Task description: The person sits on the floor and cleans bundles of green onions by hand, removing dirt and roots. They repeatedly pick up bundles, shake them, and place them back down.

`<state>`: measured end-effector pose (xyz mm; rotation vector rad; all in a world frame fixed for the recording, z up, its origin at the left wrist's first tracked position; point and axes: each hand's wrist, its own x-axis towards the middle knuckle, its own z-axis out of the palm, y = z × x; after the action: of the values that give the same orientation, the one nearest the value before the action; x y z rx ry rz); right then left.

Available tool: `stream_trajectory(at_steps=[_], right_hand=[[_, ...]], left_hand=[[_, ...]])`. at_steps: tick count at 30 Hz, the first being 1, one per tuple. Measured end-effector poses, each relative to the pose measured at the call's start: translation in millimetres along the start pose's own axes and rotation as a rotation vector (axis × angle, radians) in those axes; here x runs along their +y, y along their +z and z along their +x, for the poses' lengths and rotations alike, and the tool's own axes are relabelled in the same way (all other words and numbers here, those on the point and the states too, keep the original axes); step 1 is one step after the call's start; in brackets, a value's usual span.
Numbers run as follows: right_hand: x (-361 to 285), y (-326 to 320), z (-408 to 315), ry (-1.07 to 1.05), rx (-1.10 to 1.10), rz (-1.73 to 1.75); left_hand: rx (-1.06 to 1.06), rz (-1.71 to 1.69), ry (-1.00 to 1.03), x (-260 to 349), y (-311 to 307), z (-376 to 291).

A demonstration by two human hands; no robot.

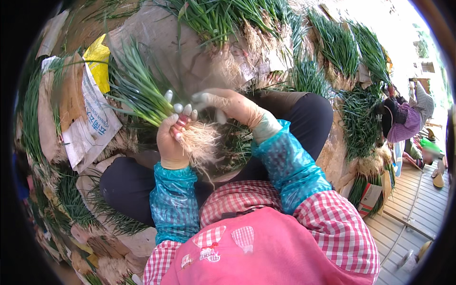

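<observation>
In my gloved left hand (171, 139) is a bunch of green onions (148, 98), gripped around the reddish-white bulbs. Its green leaves fan out to the upper left, and a mass of pale, stringy roots (201, 140) hangs from the other side over my lap. My right hand (233, 107), gloved as well, hovers just right of the bulbs with bent fingers and nothing visible in them. Its fingertips are blurred. Below the hands, more green onions (237, 142) lie between my crossed legs, partly hidden by the roots.
Large piles of green onions (210, 21) with long roots rest ahead on sacking (153, 39). A printed white sack (96, 121) and more bunches (32, 114) lie at left. Other rows (336, 46) stretch right, where a person in purple (406, 121) bends beside a ridged metal floor (413, 192).
</observation>
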<state>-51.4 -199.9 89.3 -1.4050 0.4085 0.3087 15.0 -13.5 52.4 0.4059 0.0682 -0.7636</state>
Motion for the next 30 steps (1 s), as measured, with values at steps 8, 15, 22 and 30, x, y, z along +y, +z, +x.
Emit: stream_trajectory(at_steps=[8,15,22,30], right_hand=[[-7,-40,-11,-0.067,0.112,-0.188],[-5,8,-6,-0.366,0.075,-0.338],[14,-16,-3,-0.556,0.408,-0.464],[15,-51,13,-0.348,0.652,-0.463]], left_hand=[[0.026,0.074,-0.019,13,-5,1],[0.165,0.203,-0.006,3,8,22],[0.305,0.299,0.032,4,1,34],[0.305,0.243,0.024,6,3,43]])
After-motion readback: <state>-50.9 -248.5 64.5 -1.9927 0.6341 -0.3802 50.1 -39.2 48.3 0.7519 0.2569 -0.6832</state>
